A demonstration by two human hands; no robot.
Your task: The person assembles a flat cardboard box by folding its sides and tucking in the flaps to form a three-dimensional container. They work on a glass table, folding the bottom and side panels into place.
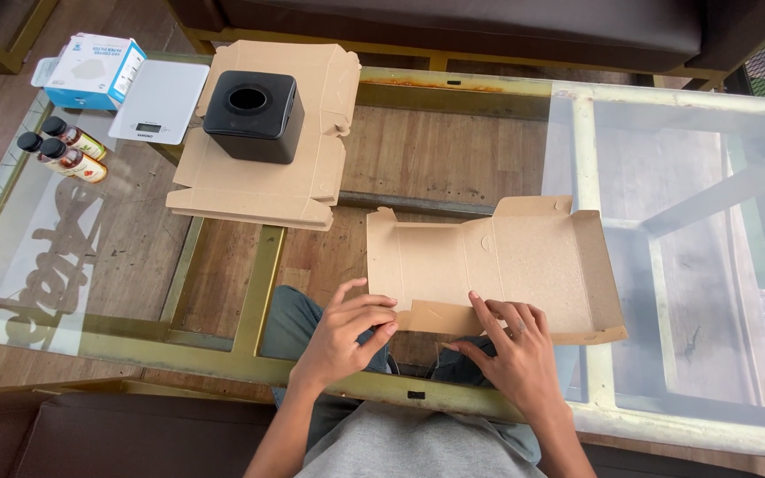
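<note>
A flat brown cardboard box blank [498, 265] lies partly folded on the glass table [135, 257], its right and far flaps raised. My left hand [347, 332] pinches the near left flap of the blank between thumb and fingers. My right hand [511, 350] rests with fingers spread on the near edge of the blank, pressing the near flap.
A stack of unfolded cardboard blanks [267, 168] lies at the back with a black cube-shaped holder [252, 115] on top. A white kitchen scale [159, 102], a blue and white carton [97, 71] and three small sauce bottles [68, 150] stand at the far left. A dark sofa [453, 26] runs behind the table.
</note>
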